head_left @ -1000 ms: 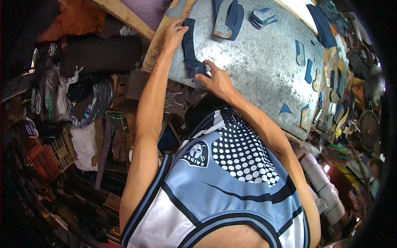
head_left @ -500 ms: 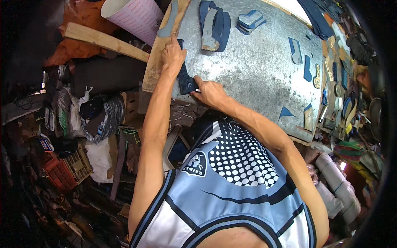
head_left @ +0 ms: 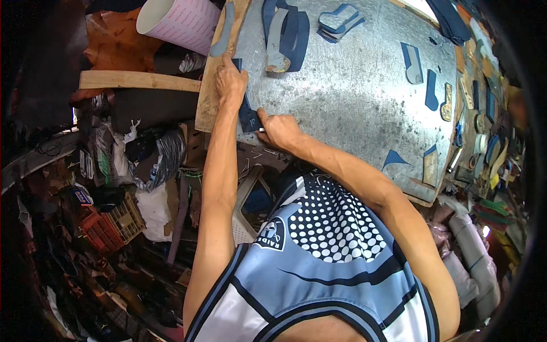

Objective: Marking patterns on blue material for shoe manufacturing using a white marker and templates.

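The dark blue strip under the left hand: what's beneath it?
A worn grey metal sheet shows right of the dark blue strip; what lies directly beneath is covered and can't be seen.

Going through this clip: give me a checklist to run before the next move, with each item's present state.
1. Left hand on the dark strip: ok, near its upper end.
2. Right hand by the strip's lower end: ok.
3. Small white object at the right fingertips identified: cannot tell, mostly covered.
4. Whole strip visible: not ok, the left hand hides part of it.
5. Curved grey piece clear of the left fingertips: cannot tell, they look very close.
6. Blue triangular scrap on the metal sheet clear of both hands: ok.
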### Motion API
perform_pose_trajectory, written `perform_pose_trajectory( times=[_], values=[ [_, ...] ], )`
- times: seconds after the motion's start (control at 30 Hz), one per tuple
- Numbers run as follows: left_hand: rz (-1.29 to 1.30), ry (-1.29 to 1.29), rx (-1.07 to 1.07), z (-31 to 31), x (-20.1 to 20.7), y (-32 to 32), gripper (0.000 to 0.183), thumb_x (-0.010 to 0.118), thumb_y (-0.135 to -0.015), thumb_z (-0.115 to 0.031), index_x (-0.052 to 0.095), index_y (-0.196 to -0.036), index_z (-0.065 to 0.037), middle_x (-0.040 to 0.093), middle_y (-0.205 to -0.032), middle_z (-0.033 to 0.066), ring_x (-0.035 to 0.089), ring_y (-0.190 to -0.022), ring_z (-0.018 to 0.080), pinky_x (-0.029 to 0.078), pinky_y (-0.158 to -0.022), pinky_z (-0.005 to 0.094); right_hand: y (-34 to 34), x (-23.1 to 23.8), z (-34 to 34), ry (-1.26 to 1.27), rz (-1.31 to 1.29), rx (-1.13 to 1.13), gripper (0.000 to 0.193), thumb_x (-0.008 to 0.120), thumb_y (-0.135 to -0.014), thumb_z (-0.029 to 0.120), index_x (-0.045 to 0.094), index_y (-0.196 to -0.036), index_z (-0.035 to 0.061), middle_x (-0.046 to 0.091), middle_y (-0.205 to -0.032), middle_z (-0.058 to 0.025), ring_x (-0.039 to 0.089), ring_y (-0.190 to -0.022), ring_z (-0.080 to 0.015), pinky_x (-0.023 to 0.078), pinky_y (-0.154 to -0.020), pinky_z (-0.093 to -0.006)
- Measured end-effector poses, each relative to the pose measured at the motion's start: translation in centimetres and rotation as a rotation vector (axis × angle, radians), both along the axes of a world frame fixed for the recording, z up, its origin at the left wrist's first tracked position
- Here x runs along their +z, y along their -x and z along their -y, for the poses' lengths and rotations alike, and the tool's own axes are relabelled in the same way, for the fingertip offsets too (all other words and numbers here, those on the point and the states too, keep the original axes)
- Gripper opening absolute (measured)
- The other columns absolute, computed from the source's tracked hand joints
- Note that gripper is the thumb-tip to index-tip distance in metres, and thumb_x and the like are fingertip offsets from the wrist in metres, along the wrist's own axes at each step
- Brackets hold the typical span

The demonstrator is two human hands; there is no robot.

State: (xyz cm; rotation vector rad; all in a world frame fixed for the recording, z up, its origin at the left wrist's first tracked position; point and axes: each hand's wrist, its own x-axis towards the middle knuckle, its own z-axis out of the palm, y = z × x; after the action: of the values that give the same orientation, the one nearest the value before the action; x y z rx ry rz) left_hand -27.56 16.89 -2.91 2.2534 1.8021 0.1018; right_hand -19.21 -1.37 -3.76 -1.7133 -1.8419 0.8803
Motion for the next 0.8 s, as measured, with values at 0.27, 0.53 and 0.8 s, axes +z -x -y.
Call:
perform_pose_trajectory(
  times=[0.27, 0.53, 0.8],
  values=[
    [-0.067, -0.034, -0.005, 0.0, -0.5, -0.1, 0.067, 0.071, -0.081, -0.020, 0.039, -0.136, 0.002, 0.061, -0.107, 0.0301, 0.060, -0.102, 0.0463, 0.048, -0.089, 0.0509, -0.1, 0.4, 0.1, 0.053, -0.013, 0.053, 0.056, 0.070, -0.083, 0.027, 0.046, -0.120, -0.0079, 0.068, -0.075, -0.0242, 0.069, -0.072, -0.0413, 0.055, -0.065, -0.0478],
    [0.240, -0.155, -0.083, 2.0, 0.8, -2.5, 0.051, 0.068, -0.086, -0.035, 0.060, -0.116, 0.006, 0.068, -0.092, 0.0299, 0.065, -0.089, 0.0456, 0.050, -0.079, 0.0508, -4.0, 2.3, 2.9, 0.134, -0.132, 0.022, 0.068, 0.070, -0.085, 0.040, 0.043, -0.134, -0.0005, 0.068, -0.080, -0.0268, 0.067, -0.079, -0.0458, 0.053, -0.071, -0.0516],
    [0.924, 0.779, 0.237, 0.9, -0.4, -2.5, 0.043, 0.072, -0.087, -0.011, 0.057, -0.122, 0.009, 0.070, -0.086, 0.0129, 0.067, -0.066, 0.0170, 0.053, -0.052, 0.0289, -9.6, 0.5, 6.4, 0.148, -0.163, -0.292, 0.057, 0.067, -0.088, 0.041, 0.057, -0.128, 0.0015, 0.067, -0.096, -0.0314, 0.067, -0.093, -0.0455, 0.054, -0.080, -0.0479]
  ],
)
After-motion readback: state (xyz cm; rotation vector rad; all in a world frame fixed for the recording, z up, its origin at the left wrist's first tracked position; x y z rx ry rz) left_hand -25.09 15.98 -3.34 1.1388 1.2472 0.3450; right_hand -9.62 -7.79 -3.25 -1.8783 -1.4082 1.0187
